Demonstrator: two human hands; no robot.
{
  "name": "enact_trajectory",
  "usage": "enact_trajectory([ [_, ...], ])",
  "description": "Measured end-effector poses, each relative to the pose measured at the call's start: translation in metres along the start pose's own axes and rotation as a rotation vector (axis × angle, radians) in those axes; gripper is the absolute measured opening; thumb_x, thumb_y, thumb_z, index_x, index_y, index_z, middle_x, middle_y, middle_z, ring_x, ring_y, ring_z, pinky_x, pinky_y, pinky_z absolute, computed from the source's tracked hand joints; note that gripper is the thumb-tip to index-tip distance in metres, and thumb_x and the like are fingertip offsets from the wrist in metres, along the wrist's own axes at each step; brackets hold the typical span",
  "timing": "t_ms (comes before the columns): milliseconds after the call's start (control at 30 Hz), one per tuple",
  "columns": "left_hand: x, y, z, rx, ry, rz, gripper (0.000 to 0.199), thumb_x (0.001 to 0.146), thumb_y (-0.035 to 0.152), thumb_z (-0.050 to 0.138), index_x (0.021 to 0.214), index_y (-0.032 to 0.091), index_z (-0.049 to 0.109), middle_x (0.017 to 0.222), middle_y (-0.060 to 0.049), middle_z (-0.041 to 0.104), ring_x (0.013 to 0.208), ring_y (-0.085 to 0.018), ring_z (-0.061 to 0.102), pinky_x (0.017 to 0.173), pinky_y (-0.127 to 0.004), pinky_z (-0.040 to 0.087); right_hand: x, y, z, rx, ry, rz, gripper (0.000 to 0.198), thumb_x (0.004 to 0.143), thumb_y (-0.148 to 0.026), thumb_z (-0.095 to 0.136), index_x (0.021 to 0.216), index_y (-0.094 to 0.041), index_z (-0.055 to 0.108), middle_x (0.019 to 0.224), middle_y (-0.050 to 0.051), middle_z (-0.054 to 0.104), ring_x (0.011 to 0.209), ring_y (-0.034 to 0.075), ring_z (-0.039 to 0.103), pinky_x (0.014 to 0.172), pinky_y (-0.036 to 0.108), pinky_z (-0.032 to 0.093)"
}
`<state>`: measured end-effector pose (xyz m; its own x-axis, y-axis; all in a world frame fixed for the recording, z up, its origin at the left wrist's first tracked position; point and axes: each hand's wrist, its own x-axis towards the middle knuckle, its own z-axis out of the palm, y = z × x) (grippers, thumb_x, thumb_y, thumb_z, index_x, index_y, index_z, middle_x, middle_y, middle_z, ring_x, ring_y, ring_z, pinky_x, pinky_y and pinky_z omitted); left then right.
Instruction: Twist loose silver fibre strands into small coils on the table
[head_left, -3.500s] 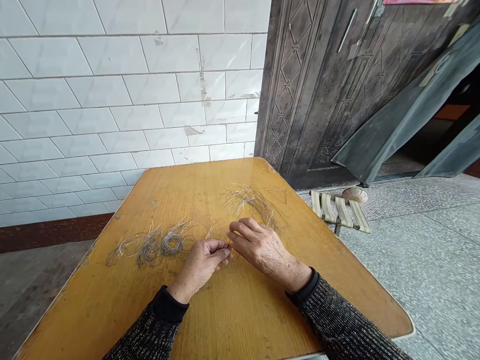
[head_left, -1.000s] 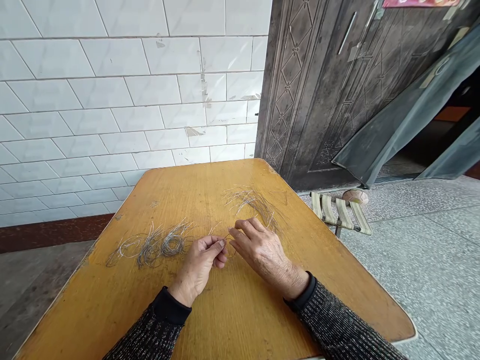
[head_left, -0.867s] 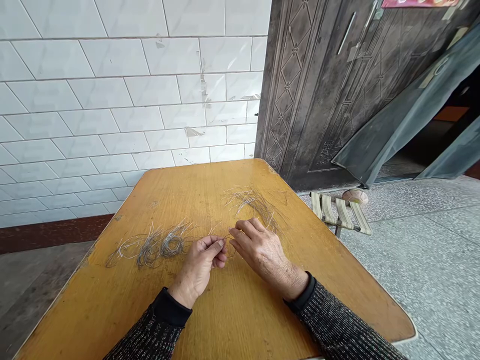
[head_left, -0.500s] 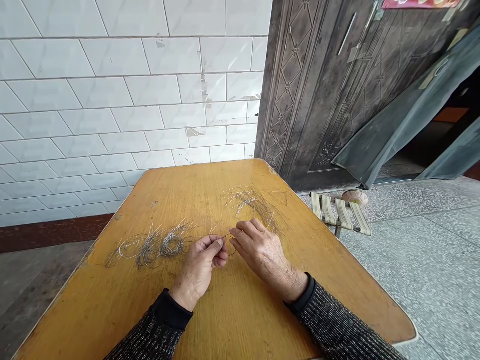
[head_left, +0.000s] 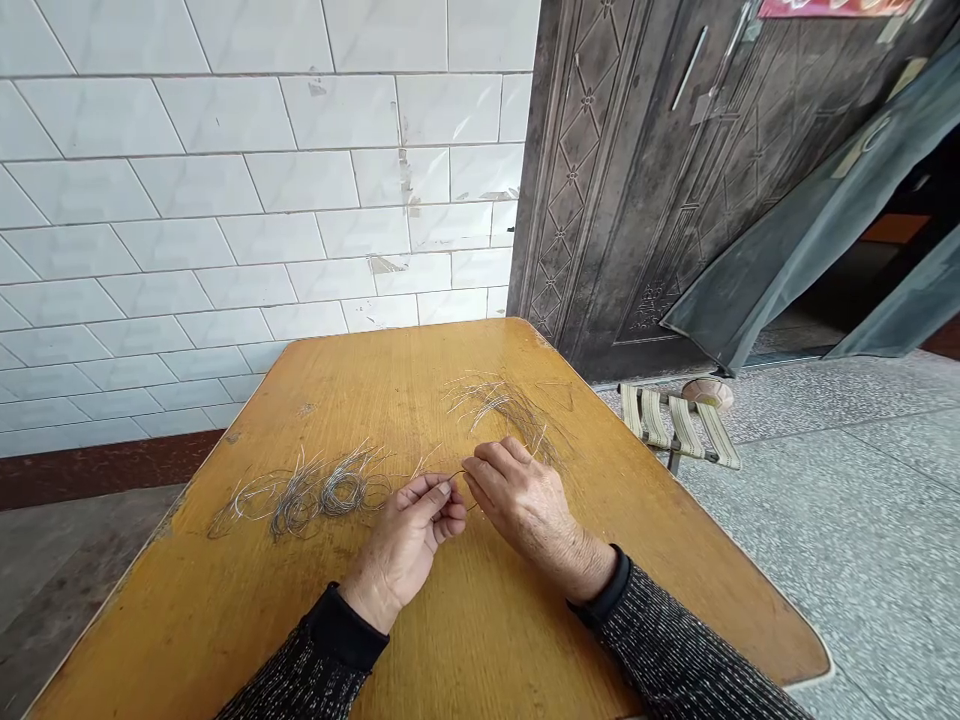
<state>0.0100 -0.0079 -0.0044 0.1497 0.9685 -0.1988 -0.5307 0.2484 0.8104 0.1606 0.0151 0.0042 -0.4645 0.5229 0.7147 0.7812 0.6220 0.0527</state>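
Over the middle of the table, my left hand (head_left: 409, 535) pinches a thin wire (head_left: 457, 474) between thumb and forefinger. Just to its right, my right hand (head_left: 525, 505) is closed at the other side of the same wire, back of the hand facing up; its fingertips are partly hidden. A short curve of wire shows below the gap between the hands. Left of my left hand lie several coiled wire bundles (head_left: 343, 488), their silvery ends sticking up. Beyond my right hand is a loose spread of straighter wires (head_left: 510, 405).
The wooden table (head_left: 360, 380) has rounded corners and a pale edge. White wall tiles (head_left: 247, 180) rise behind it, beside a dark carved door (head_left: 622, 200). A folding stool (head_left: 679, 425) with striped straps stands right of the table. A grey curtain (head_left: 810, 220) hangs at the doorway.
My left hand has shifted slightly right, closer to my right hand, still pinching the wire. My right hand has barely moved.
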Motion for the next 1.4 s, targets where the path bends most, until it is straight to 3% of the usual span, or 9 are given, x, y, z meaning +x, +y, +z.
enact_trajectory([
  [133, 0.0, 0.003, -0.003, 0.056, -0.096, -0.072, 0.02, 0.067, 0.03, 0.07, 0.07, 0.012, 0.061, 0.068, -0.002, 0.061, 0.054, -0.008, 0.056, 0.048, -0.019, 0.044, 0.001, 0.002, -0.007, -0.022, -0.036, -0.127, 0.019, 0.087, -0.013, 0.042, 0.075, -0.016, 0.057, 0.078, 0.004, 0.058, 0.068, 0.015, 0.043, 0.05, 0.025, 0.032],
  [267, 0.002, 0.005, -0.009, 0.175, -0.111, -0.068, 0.022, 0.067, 0.034, 0.071, 0.071, 0.014, 0.061, 0.067, 0.001, 0.06, 0.045, -0.006, 0.051, 0.039, -0.017, 0.036, 0.003, 0.0, -0.015, 0.01, -0.127, -0.229, 0.018, 0.089, -0.016, 0.04, 0.082, -0.016, 0.057, 0.08, 0.005, 0.057, 0.071, 0.016, 0.045, 0.051, 0.026, 0.034],
  [367, 0.004, 0.008, -0.012, 0.258, -0.119, -0.065, 0.022, 0.067, 0.034, 0.071, 0.071, 0.014, 0.062, 0.058, 0.003, 0.056, 0.044, -0.005, 0.048, 0.04, -0.017, 0.034, 0.004, -0.002, -0.017, 0.007, -0.18, -0.262, 0.015, 0.088, -0.017, 0.043, 0.081, -0.015, 0.056, 0.078, 0.005, 0.056, 0.071, 0.017, 0.045, 0.051, 0.027, 0.035],
  [533, 0.005, 0.014, -0.012, 0.414, -0.177, -0.053, 0.024, 0.07, 0.036, 0.068, 0.074, 0.012, 0.064, 0.06, 0.0, 0.058, 0.052, -0.008, 0.052, 0.047, -0.019, 0.038, 0.003, -0.005, -0.017, 0.006, -0.225, -0.309, 0.014, 0.087, -0.018, 0.045, 0.082, -0.015, 0.057, 0.079, 0.005, 0.056, 0.072, 0.017, 0.047, 0.049, 0.028, 0.035],
  [700, 0.002, 0.016, -0.009, 0.543, -0.141, 0.009, 0.027, 0.072, 0.039, 0.065, 0.071, 0.012, 0.061, 0.061, -0.003, 0.06, 0.054, -0.011, 0.054, 0.052, -0.024, 0.04, 0.003, -0.001, -0.014, 0.009, -0.213, -0.239, 0.013, 0.088, -0.019, 0.045, 0.087, -0.015, 0.058, 0.086, 0.006, 0.059, 0.075, 0.017, 0.047, 0.051, 0.026, 0.037],
  [867, 0.003, 0.012, -0.011, 0.462, -0.161, -0.006, 0.023, 0.073, 0.036, 0.064, 0.071, 0.013, 0.058, 0.066, -0.001, 0.058, 0.056, -0.01, 0.052, 0.054, -0.024, 0.04, 0.003, 0.005, -0.012, -0.021, -0.158, -0.156, 0.013, 0.088, -0.017, 0.046, 0.088, -0.015, 0.059, 0.091, 0.005, 0.061, 0.076, 0.017, 0.048, 0.05, 0.025, 0.038],
  [1133, 0.002, 0.012, -0.007, 0.535, -0.154, 0.03, 0.026, 0.073, 0.038, 0.062, 0.068, 0.013, 0.059, 0.061, 0.001, 0.053, 0.052, -0.009, 0.046, 0.05, -0.023, 0.036, 0.004, 0.004, -0.016, -0.035, -0.107, -0.184, 0.016, 0.087, -0.016, 0.044, 0.085, -0.015, 0.06, 0.086, 0.007, 0.06, 0.074, 0.017, 0.047, 0.049, 0.025, 0.037],
  [1400, 0.001, 0.009, -0.006, 0.517, -0.11, 0.067, 0.026, 0.073, 0.038, 0.062, 0.066, 0.014, 0.057, 0.06, 0.001, 0.051, 0.051, -0.008, 0.044, 0.048, -0.021, 0.034, 0.003, -0.001, -0.015, -0.05, -0.142, -0.181, 0.014, 0.086, -0.014, 0.045, 0.082, -0.015, 0.058, 0.084, 0.007, 0.059, 0.072, 0.017, 0.045, 0.051, 0.027, 0.037],
])
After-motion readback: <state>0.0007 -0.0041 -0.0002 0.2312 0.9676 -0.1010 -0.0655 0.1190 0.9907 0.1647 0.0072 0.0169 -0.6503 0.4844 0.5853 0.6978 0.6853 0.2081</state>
